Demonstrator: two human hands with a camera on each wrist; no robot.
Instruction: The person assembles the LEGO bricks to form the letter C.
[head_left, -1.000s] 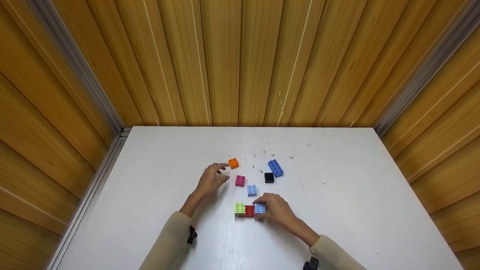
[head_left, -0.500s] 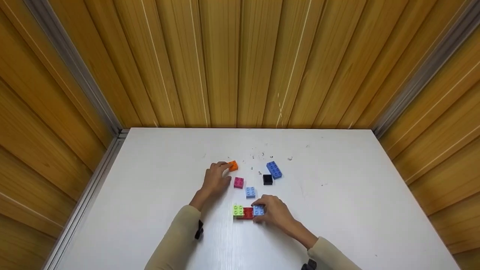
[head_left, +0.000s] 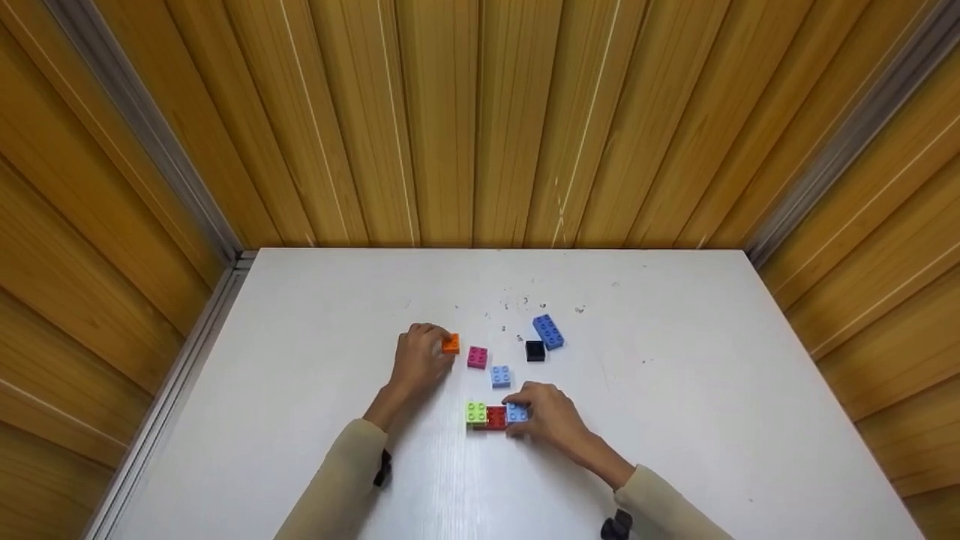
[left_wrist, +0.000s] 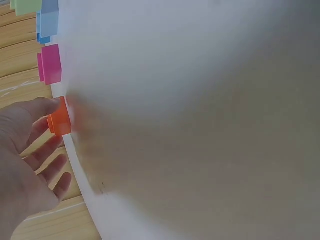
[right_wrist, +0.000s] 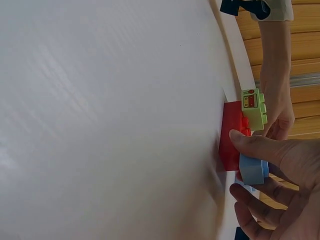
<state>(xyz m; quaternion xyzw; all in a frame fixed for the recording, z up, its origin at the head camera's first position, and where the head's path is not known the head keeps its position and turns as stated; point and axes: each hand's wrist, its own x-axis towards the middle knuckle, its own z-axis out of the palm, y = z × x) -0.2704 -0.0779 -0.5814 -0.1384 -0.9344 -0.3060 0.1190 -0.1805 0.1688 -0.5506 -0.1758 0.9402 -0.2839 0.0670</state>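
My left hand [head_left: 421,356] pinches a small orange brick [head_left: 451,343] between thumb and fingers at the table's middle. In the left wrist view, the thumb lies along one end of the orange brick [left_wrist: 61,117] and a fingertip along the other. Nearer to me, a long red brick [head_left: 495,417] carries a lime green brick [head_left: 476,412] on its left end and a light blue brick [head_left: 516,412] on its right. My right hand [head_left: 553,414] holds that right end. In the right wrist view, its thumb touches the side of the red brick [right_wrist: 229,152], beside the light blue brick [right_wrist: 251,169].
A pink brick [head_left: 477,357] and a second light blue brick [head_left: 500,376] lie between the hands. Farther back, a black brick [head_left: 535,351] sits against a long blue brick [head_left: 548,331]. Wood-patterned walls [head_left: 435,127] border the white table [head_left: 675,375].
My left hand has reached the orange brick, taken hold of it and brought it left and a little nearer to me. My right hand stays at the red brick's right end.
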